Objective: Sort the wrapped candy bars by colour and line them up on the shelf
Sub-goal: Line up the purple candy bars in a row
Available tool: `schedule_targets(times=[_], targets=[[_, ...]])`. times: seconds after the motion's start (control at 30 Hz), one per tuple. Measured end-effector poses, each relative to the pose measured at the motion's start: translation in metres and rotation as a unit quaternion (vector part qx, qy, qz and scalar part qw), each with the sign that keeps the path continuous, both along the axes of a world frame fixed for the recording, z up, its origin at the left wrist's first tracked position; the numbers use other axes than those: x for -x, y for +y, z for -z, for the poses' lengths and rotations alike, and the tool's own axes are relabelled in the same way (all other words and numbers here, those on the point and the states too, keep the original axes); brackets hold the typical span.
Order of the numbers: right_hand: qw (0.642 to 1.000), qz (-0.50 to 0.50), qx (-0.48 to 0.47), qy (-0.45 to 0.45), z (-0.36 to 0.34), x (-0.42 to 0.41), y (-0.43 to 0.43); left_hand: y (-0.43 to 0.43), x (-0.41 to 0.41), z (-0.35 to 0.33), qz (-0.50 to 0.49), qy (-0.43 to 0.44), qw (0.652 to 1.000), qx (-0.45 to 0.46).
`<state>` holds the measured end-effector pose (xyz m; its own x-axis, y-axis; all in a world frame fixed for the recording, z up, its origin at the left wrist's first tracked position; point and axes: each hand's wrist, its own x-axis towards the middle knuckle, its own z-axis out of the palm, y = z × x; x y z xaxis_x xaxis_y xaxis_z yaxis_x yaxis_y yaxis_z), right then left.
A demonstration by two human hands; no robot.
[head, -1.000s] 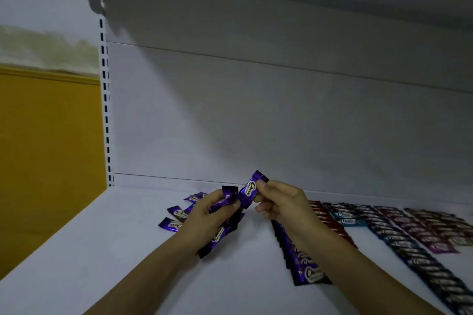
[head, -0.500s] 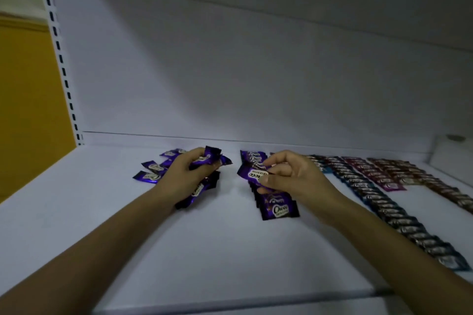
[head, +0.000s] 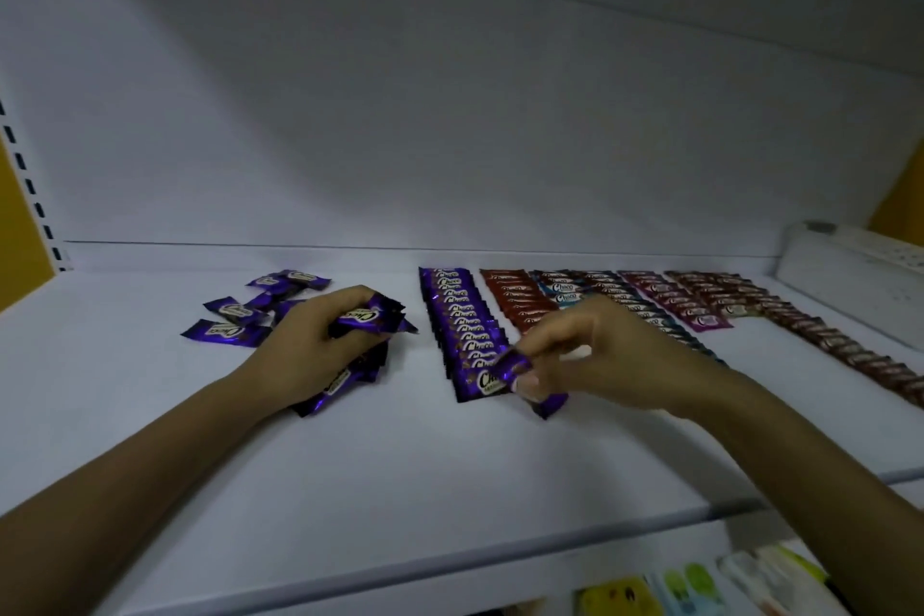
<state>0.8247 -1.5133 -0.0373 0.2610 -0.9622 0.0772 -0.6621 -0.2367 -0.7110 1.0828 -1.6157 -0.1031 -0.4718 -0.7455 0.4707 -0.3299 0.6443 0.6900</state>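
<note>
On the white shelf [head: 450,475] my left hand [head: 305,348] grips a bunch of purple candy bars [head: 362,320]. Several loose purple bars [head: 235,315] lie just left of it. My right hand [head: 600,355] pinches a single purple bar [head: 520,375] at the near end of the purple row [head: 457,315], which runs from the back wall toward me. To the right run a red row [head: 515,298], a blue row [head: 565,295], a magenta row [head: 675,303] and a long dark red row [head: 820,330].
A white perforated divider [head: 860,275] stands at the shelf's right end. The slotted upright [head: 35,205] and a yellow wall are at the left. Packets in yellow and green [head: 690,585] show on the level below, at the lower right.
My right hand carried the single purple bar from my left hand's bunch down to the near end of the purple row. The camera has tilted down and to the right.
</note>
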Motion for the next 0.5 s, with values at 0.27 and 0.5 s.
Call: schedule_targets(times=[0.27,0.5], targets=[[0.979,0.002,0.057,0.194,0.020,-0.007,0.010,0.001,0.000,-0.001,0.002,-0.016,1.000,0.014],[0.972,0.040,0.063,0.221,0.032,-0.001,0.008,-0.001,0.001,0.000,-0.008,-0.020,1.000,0.012]])
